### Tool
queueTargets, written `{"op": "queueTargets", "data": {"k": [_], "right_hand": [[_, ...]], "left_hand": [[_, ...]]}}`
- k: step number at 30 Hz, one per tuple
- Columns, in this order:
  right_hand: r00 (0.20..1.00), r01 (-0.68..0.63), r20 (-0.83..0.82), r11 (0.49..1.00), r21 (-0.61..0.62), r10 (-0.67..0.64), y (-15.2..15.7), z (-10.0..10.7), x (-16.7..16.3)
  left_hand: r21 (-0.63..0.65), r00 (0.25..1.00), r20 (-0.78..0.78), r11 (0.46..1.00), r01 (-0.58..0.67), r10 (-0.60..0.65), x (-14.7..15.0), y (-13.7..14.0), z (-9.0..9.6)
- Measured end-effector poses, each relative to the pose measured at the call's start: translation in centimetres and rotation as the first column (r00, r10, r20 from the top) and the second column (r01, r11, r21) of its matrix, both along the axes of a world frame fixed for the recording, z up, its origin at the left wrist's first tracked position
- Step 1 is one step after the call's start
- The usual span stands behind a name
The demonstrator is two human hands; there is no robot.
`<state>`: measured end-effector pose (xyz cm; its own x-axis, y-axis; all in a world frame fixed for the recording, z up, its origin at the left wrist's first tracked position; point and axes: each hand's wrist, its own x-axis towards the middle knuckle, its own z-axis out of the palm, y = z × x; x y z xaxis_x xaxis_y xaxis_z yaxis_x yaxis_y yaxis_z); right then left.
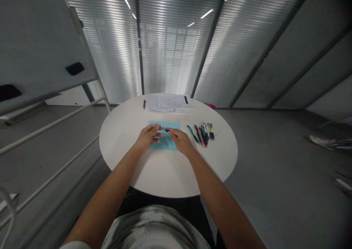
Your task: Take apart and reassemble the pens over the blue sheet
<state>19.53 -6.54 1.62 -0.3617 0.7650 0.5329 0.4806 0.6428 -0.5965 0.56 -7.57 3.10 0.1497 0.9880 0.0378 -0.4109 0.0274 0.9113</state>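
Note:
Above a light blue sheet (pixel 165 145), both hands meet nearly fingertip to fingertip. My right hand (pixel 179 140) is closed round a slim pen (pixel 167 130); only its dark blue end shows past the fingers. At the pen's tip, my left hand (pixel 148 137) has its thumb and forefinger pinched together, the other fingers spread. Whatever that pinch holds is too small to make out. Right of the sheet lies a row of several pens and markers (pixel 205 134), with a green pen (pixel 193 133) nearest my right hand.
Everything lies on a round white table (pixel 170 179). At its far side are stacked printed papers (pixel 167 103) and a dark pen or marker (pixel 144 104). A whiteboard stand (pixel 79 33) is at the left. Behind the table is a glass wall with blinds (pixel 167 51).

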Motion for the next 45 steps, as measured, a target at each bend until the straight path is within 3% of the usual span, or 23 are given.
{"op": "queueTargets", "data": {"k": [14, 34, 45], "right_hand": [[0.999, 0.010, 0.050, 1.000, 0.011, -0.011, -0.03, 0.12, 0.07], [0.997, 0.023, 0.080, 1.000, 0.011, -0.024, 0.16, -0.13, -0.05], [0.999, 0.021, 0.037, 0.999, -0.026, -0.020, 0.05, -0.20, -0.29]], "left_hand": [[0.027, 0.998, -0.064, 1.000, 0.000, 0.002, -0.01, -0.03, -0.12], [0.105, 0.961, -0.247, 0.990, -0.099, 0.122, 0.35, 0.05, -0.32], [0.098, 0.953, -0.250, 0.984, -0.148, 0.169, 0.49, 0.07, -0.13]]}}
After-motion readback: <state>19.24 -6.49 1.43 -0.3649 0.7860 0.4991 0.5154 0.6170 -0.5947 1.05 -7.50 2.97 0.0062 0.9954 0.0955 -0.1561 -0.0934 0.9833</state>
